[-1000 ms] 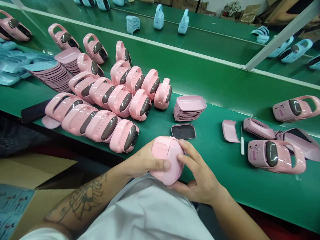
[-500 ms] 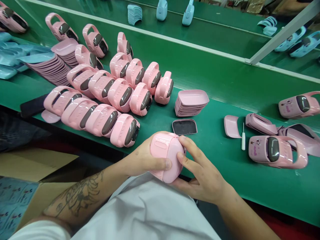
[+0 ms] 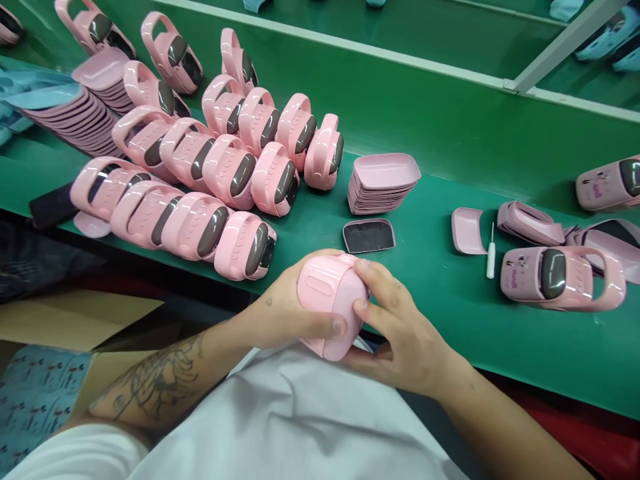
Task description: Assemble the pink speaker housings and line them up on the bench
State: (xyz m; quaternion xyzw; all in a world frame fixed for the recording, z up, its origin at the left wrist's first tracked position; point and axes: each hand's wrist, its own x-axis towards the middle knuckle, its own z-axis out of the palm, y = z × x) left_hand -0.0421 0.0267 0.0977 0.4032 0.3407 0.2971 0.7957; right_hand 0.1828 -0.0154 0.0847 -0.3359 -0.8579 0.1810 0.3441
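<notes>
Close to my body, over the bench's front edge, I hold a rounded pink plastic housing (image 3: 323, 283) between both hands. My left hand (image 3: 285, 313) wraps its left side, the thumb lying across the front. My right hand (image 3: 400, 327) grips the right side, with fingertips pressed along the edge of the paler end panel (image 3: 347, 317). The far side and underside of the housing are hidden. Just beyond my hands lies a single pink cover (image 3: 370, 236) with a dark inner face, and behind it a stack of pink covers (image 3: 384, 183).
Rows of pink handled housings (image 3: 187, 230) with dark windows fill the left of the green bench (image 3: 425, 300). To the right lie a white-handled screwdriver (image 3: 491, 257), loose pink covers (image 3: 467, 231) and a printed handled housing (image 3: 560, 277). An open cardboard box (image 3: 75, 320) sits below left.
The view has tilted down, so the bench things sit higher in the picture. Both hands keep nearly the same grip on the pink housing.
</notes>
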